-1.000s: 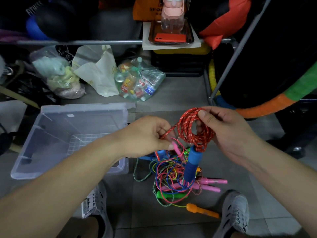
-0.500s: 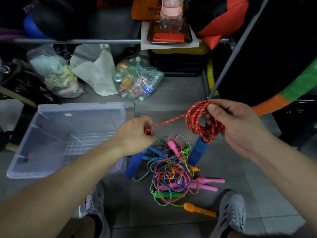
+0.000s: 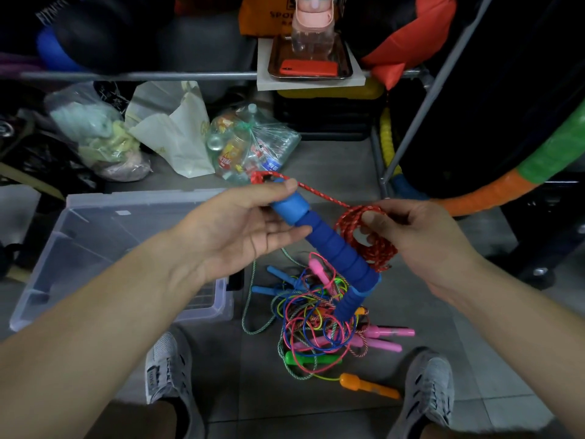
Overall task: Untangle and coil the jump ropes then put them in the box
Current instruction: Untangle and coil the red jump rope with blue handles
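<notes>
Red jump rope [image 3: 368, 239]: coiled, pinched in right hand [image 3: 421, 239]; last strand runs taut to blue handle [image 3: 319, 236], clasped by left hand [image 3: 243, 226], likely for wrapping. Remaining tangled ropes [image 3: 316, 321]: floor, beside box [image 3: 104, 217] right edge; box apparently empty.

Grey tiled floor [image 3: 411, 312] has a tangled rope pile [image 3: 319, 315] below the fingers [image 3: 285, 231], clear box [image 3: 104, 248] left of them.

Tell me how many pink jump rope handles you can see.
3: one pink handle sticks up from the top of the tangled pile, two more lie side by side at its right edge. Others may be buried.
</notes>
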